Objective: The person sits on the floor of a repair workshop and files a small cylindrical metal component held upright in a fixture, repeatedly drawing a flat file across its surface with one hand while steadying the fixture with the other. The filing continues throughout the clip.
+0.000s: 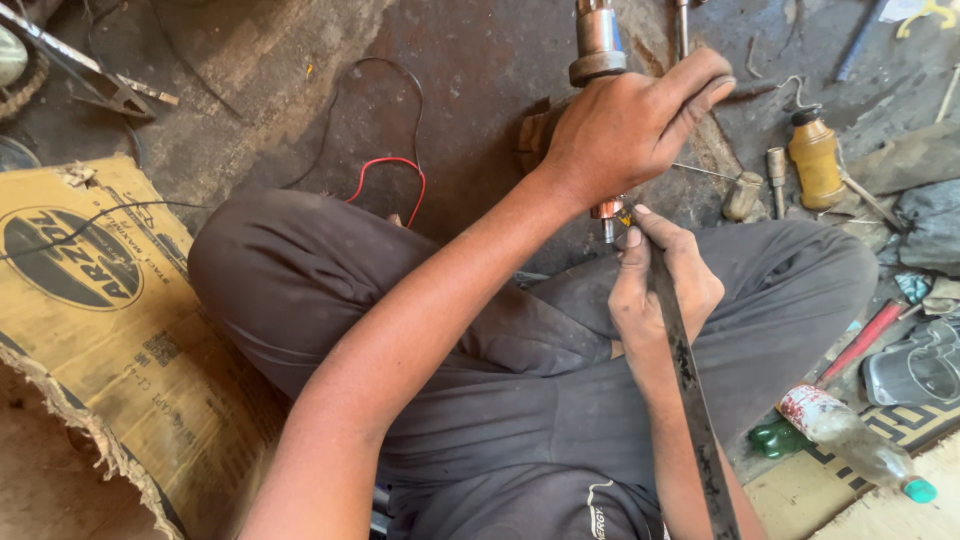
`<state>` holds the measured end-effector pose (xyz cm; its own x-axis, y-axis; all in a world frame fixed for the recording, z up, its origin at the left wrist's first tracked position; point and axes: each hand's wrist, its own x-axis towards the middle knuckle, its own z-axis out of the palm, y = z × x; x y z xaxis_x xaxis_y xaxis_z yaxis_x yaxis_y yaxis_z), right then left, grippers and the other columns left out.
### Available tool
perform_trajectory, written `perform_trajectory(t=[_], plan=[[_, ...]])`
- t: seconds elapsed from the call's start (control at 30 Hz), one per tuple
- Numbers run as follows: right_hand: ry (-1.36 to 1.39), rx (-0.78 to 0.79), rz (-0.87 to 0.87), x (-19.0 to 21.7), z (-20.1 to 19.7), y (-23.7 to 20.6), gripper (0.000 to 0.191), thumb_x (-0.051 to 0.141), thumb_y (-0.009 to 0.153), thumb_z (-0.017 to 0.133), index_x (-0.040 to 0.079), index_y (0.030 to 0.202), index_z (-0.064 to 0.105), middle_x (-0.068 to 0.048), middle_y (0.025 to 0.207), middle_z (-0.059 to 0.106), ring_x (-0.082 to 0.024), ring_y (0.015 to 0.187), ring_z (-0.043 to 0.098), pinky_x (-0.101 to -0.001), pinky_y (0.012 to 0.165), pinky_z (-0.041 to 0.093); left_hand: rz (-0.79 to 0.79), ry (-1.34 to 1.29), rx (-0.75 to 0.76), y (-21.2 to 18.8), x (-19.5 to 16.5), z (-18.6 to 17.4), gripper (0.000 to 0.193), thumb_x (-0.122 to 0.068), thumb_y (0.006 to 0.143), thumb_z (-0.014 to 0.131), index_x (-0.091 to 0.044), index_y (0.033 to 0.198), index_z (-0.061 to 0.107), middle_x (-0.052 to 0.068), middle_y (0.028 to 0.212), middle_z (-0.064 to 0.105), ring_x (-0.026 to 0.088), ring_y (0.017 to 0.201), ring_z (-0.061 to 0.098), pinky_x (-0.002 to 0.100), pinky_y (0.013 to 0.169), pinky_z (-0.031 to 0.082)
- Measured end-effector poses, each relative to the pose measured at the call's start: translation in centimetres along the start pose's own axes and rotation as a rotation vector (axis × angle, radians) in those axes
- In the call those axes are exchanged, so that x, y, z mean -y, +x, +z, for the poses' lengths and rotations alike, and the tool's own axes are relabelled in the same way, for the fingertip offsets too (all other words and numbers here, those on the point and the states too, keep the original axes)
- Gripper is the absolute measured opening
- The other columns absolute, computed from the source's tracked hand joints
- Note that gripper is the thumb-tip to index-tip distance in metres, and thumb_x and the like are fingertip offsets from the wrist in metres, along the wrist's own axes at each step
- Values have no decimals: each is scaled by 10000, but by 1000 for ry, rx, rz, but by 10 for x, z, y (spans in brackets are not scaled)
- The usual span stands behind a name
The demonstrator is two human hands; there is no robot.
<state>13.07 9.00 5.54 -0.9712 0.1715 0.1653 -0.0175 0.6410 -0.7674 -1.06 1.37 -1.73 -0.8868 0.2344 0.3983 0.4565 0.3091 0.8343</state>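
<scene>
Evidently the only view, from the head camera, looks down on a person seated cross-legged on a grimy workshop floor (pixel 470 70). The left hand (pixel 625 130) is clamped around a motor armature (pixel 597 45), its fingers wrapped closed over the body so that only the steel shaft and collar show above the fist and the copper-coloured commutator end (pixel 607 208) pokes out just below it. Directly beneath that copper end, the right hand (pixel 660 290) pinches a long flat metal strip (pixel 690 390), fingers closed on it, with the strip's tip touching or almost touching the commutator; which of the two cannot be told. The strip runs back along the right forearm toward the camera.

Judging by this, the step in hand is scraping or cleaning at the commutator end. The next move would seem to call for a steady left grip and short, controlled strokes of the tip.

Right of the armature lie a small amber bottle (pixel 815 158) and loose metal parts; a red wire (pixel 385 165) curls to its left, beyond which sits a flattened cardboard box (pixel 100 300). A clear plastic bottle (pixel 850 440) lies well below and to the right.
</scene>
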Motion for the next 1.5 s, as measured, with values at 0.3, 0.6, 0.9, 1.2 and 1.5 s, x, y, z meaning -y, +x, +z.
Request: perform_trajectory(t=[0.3, 0.6, 0.9, 1.2, 1.5], plan=[[-84, -98, -167, -20, 19, -5, 146, -69, 1064, 673, -59, 1208, 655, -197, 1091, 742, -236, 939, 758, -323, 839, 603, -12, 5, -9, -4, 2, 2, 176, -391, 1103, 523, -240, 1183, 565, 21, 578, 610, 225, 526, 676, 414, 483, 463], [214, -119, 45, -26, 6, -9, 214, 78, 1089, 648, -47, 1261, 620, -146, 1048, 734, -183, 904, 725, -309, 852, 587, 111, -67, 29, -2, -5, -23, 166, -309, 1103, 551, -150, 1121, 594, 91, 710, 656, 285, 664, 696, 445, 604, 493], [230, -68, 44, -30, 5, -12, 202, 90, 1104, 639, -63, 1234, 622, -138, 971, 745, -149, 872, 725, -265, 814, 564, 250, -44, 129, 1, -2, -37, 217, -304, 1065, 596, -109, 1010, 674, 126, 744, 646, 323, 760, 663, 469, 721, 507], [212, 7, 37, -24, -3, -2, 142, 43, 1104, 643, -64, 1197, 645, -127, 936, 740, -148, 843, 734, -268, 790, 581, 170, -18, 119, -3, -3, -33, 232, -292, 1060, 597, -97, 989, 701, 121, 695, 635, 321, 699, 654, 473, 673, 481], [170, -8, 132, -17, 1, -2, 128, 37, 1093, 650, -43, 1193, 657, -103, 896, 727, -123, 795, 698, -261, 748, 564, 118, -61, 67, -4, -9, -32, 241, -279, 1063, 583, -74, 1011, 698, 121, 711, 647, 318, 693, 659, 461, 674, 487]])
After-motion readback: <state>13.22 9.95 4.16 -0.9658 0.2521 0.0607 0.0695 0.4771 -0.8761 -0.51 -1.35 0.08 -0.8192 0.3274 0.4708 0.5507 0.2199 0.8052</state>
